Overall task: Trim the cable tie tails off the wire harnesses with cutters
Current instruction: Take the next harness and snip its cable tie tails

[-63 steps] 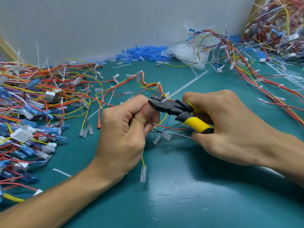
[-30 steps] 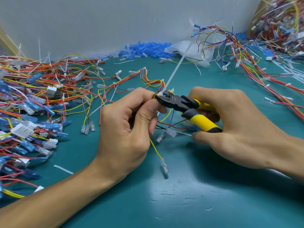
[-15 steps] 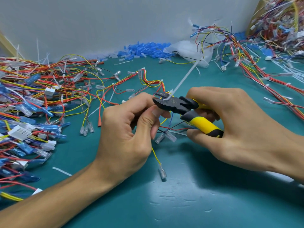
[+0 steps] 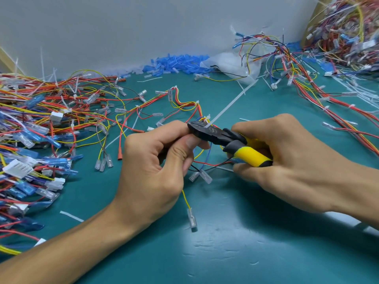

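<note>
Teal counter [image 4: 246, 253]: glossy mat surface carrying all items below; grey wall behind.
Left heap [image 4: 41, 130]: red, yellow, orange and blue wires with white connectors and clear terminals; white tie ends stand up from it.
Right heap [image 4: 338, 48]: more wired bundles in the far right corner, with strands running toward the near edge.
Left hand [image 4: 151, 173]: grip closed, thumb and curled fingers pinching the held harness [image 4: 203, 119] just under the head of the cutters [image 4: 225, 138].
Right hand [image 4: 293, 160]: grip wrapped round the yellow handles.
Held harness: centre of the counter, between both hands; its red-and-yellow branch trails back and left, loose leads hang below.
Blue sleeves [image 4: 176, 63]: loose pile against the wall.
Cutters: black head pointing left, jaws set on the base of the cable tie tail [image 4: 230, 103]; whether they have bitten through cannot be told.
Cable tie tail: white strip slanting up and right from the jaws.
Terminal [image 4: 191, 221]: clear-sleeved, ending a yellow lead below the left hand.
</note>
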### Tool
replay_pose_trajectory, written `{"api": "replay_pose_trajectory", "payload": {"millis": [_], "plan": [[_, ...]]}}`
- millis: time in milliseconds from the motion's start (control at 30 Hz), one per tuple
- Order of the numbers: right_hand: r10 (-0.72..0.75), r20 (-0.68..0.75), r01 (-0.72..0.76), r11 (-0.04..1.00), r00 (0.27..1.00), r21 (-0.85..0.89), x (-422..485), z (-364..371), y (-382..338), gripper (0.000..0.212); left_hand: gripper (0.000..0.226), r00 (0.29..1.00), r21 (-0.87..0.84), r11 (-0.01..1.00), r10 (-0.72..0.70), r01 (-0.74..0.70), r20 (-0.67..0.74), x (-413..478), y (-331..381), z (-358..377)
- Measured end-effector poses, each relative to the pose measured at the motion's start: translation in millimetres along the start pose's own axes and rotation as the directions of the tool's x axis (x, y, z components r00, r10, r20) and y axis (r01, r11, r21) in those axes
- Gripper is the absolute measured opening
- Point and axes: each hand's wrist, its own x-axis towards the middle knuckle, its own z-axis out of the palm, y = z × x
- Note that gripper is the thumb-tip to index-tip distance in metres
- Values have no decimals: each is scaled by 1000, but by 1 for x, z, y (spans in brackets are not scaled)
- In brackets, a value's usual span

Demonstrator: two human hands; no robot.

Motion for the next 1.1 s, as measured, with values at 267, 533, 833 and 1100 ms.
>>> {"api": "replay_pose_trajectory", "payload": {"millis": [267, 533, 833, 1100], "plan": [[51, 8, -52, 993, 999, 102, -1, 2, -8, 13, 27, 999, 25, 999, 39, -39, -21, 0, 0, -1], [90, 209, -182, 862, 974, 474, 4, 0, -8, 20, 27, 995, 27, 1000, 19, -17, -94, 10, 0, 1], [-30, -127, 25, 999, 991, -45, 8, -1, 5, 26, 26, 992, -130, 991, -35, 19, -121, 4, -2, 1], [-33, -41, 35, 999, 999, 41, 6, -1, 7, 21, 23, 993, -32, 999, 4, -8, -115, 4, -2, 3]]}}
